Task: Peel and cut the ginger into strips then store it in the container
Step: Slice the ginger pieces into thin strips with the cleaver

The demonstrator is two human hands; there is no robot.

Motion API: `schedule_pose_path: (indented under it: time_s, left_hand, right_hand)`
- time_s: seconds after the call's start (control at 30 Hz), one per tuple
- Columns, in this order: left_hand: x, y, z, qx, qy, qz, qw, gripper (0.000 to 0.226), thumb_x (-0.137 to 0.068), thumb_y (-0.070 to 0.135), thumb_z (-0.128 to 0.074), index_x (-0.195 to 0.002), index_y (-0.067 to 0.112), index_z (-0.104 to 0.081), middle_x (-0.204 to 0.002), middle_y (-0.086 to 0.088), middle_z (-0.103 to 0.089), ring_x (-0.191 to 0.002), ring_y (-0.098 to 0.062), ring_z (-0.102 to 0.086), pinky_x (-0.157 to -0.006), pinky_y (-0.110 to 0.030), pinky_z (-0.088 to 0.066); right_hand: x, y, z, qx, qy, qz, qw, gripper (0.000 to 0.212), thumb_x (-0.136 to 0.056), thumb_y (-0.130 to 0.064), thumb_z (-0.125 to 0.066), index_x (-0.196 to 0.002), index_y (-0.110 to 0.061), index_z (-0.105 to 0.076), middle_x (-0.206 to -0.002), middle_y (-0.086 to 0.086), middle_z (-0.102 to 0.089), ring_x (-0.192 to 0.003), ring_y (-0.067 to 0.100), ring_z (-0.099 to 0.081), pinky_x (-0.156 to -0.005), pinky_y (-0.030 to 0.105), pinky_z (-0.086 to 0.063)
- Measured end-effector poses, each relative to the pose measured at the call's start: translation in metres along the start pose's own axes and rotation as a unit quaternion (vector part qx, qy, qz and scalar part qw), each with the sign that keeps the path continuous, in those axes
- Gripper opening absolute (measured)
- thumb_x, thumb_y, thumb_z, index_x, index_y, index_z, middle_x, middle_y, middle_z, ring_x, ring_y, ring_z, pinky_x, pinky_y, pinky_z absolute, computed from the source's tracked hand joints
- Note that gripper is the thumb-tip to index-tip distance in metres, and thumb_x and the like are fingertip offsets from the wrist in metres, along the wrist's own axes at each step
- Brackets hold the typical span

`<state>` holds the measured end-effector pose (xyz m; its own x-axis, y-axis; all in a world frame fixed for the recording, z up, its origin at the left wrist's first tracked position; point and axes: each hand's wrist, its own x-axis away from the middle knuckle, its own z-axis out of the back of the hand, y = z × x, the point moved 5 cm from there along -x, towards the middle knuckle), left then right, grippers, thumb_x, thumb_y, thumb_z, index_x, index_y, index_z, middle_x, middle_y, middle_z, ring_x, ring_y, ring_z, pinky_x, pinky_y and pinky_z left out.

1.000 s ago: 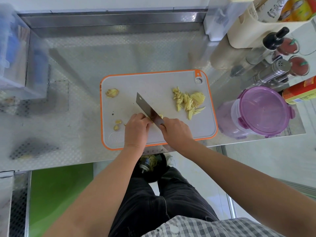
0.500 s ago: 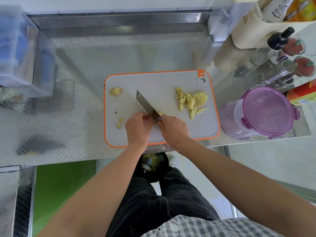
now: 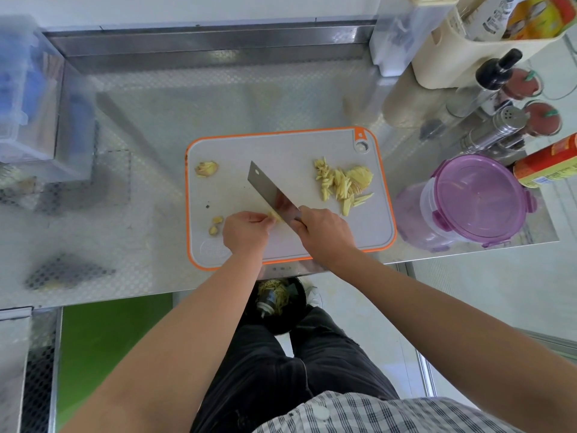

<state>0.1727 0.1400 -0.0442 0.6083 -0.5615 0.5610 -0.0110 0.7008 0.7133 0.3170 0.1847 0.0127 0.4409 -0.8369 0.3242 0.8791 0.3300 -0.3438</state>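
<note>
On the orange-rimmed cutting board, my left hand holds down a small pale ginger piece with curled fingers. My right hand grips the handle of a cleaver, whose blade lies against that piece, tip pointing up-left. A pile of cut ginger strips lies at the board's right. A ginger scrap sits at the upper left and small bits lie beside my left hand. The purple-lidded container stands shut to the right of the board.
Steel counter with a clear box at left. Shakers, bottles and a red can crowd the back right. A black bin with peelings sits on the floor under the counter edge.
The view has shifted slightly. My left hand's fingers have drawn back a little along the ginger, and the cleaver stays against it at about the same angle.
</note>
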Motion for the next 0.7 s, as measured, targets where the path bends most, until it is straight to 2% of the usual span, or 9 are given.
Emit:
schedule_pose_path:
  time_s: [0.33, 0.47, 0.57, 0.7]
  left_hand:
    - [-0.005, -0.009, 0.000, 0.039, -0.007, 0.022, 0.999, 0.020, -0.059, 0.026, -0.087, -0.051, 0.026, -0.068, -0.066, -0.010, -0.071, -0.055, -0.022, -0.058, -0.072, -0.050, -0.057]
    - [0.000, -0.001, 0.001, 0.047, -0.012, 0.029, 0.998, 0.022, -0.064, 0.017, -0.087, -0.055, 0.023, -0.068, -0.060, -0.009, -0.069, -0.048, -0.021, -0.057, -0.071, -0.049, -0.059]
    - [0.002, 0.003, 0.002, 0.052, -0.013, 0.034, 0.998, 0.018, -0.070, 0.012, -0.084, -0.063, 0.019, -0.069, -0.057, -0.005, -0.066, -0.040, -0.012, -0.056, -0.070, -0.045, -0.060]
    - [0.001, 0.002, 0.001, 0.042, -0.011, 0.024, 0.999, 0.019, -0.072, 0.010, -0.082, -0.063, 0.021, -0.069, -0.060, -0.005, -0.068, -0.048, -0.018, -0.063, -0.073, -0.046, -0.059]
  right_hand:
    - [0.001, -0.004, -0.004, 0.015, -0.022, -0.001, 1.000, 0.026, -0.101, -0.032, -0.036, -0.103, -0.011, -0.052, -0.095, 0.011, -0.062, -0.088, 0.033, -0.058, -0.064, 0.033, -0.035]
    - [0.000, -0.006, -0.003, 0.022, -0.034, -0.005, 0.999, 0.026, -0.101, -0.030, -0.037, -0.104, -0.009, -0.052, -0.097, 0.013, -0.061, -0.089, 0.033, -0.059, -0.065, 0.032, -0.034]
    - [-0.003, -0.009, -0.006, 0.025, -0.048, -0.012, 0.998, 0.025, -0.101, -0.027, -0.037, -0.106, -0.008, -0.053, -0.099, 0.013, -0.060, -0.091, 0.033, -0.059, -0.065, 0.032, -0.035]
    - [-0.009, -0.012, -0.015, 0.028, -0.054, -0.022, 0.998, 0.023, -0.101, -0.025, -0.038, -0.106, -0.008, -0.052, -0.100, 0.013, -0.061, -0.093, 0.034, -0.060, -0.066, 0.033, -0.036]
